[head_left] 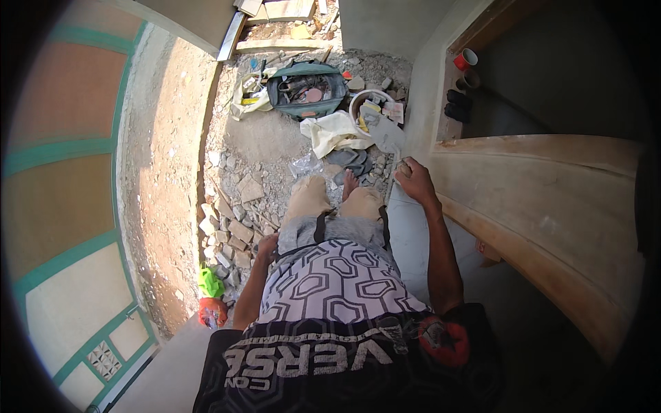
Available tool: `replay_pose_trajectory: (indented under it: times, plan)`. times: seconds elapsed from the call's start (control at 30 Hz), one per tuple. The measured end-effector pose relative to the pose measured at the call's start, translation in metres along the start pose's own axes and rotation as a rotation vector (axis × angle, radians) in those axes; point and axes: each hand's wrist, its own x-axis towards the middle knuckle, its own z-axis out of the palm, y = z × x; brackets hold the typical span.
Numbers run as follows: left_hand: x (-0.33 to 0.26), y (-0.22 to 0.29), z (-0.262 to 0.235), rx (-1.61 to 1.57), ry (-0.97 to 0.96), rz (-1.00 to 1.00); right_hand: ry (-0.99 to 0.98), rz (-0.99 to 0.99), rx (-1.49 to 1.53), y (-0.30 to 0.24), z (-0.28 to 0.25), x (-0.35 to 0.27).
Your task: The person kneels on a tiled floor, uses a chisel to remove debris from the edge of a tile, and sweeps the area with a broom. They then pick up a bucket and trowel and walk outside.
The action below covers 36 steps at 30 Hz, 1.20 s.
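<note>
My right hand is closed around a small greyish-tan lump, mostly covered by the fingers; I cannot make out its kind. It is over the edge of pale floor tiles, to the right of my knees. Beside my left thigh is my left hand, its fingers too hidden to read. Beyond my knees lie a pair of dark sandals, a cream sack and a trowel with a grey blade. My bare foot shows between my knees.
Rubble covers the ground to the left. Ahead are an open green tool bag, a round white bucket and a yellowish bag. A wooden frame runs along the right, with a red cup on its far ledge.
</note>
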Motion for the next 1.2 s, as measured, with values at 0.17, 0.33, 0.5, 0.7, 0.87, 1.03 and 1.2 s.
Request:
replay_pose_trajectory:
  times: [0.17, 0.33, 0.5, 0.7, 0.87, 1.03, 1.2]
  plan:
    - [0.045, 0.082, -0.012, 0.523, -0.143, 0.323, -0.057, 0.173, -0.234, 0.019, 0.028, -0.042]
    - [0.081, 0.224, 0.028, 0.424, -0.066, 0.108, 0.051, 0.675, -0.095, 0.063, 0.104, -0.135]
    - [0.129, 0.347, 0.073, 0.567, -0.275, 0.344, 0.349, 1.123, 0.134, 0.104, 0.240, -0.271]
    - [0.169, 0.394, 0.033, 0.710, -0.333, 0.309, 0.762, 1.678, 0.898, 0.041, 0.420, -0.373]
    - [0.209, 0.376, -0.027, 0.827, -0.203, 0.061, 0.878, 1.655, 1.110, -0.054, 0.496, -0.330]
    - [0.219, 0.371, -0.041, 1.039, -0.280, -0.016, 0.761, 1.519, 1.127, -0.103, 0.535, -0.290]
    - [0.208, 0.398, -0.010, 1.184, -0.374, 0.107, 0.645, 1.401, 0.931, -0.128, 0.574, -0.292]
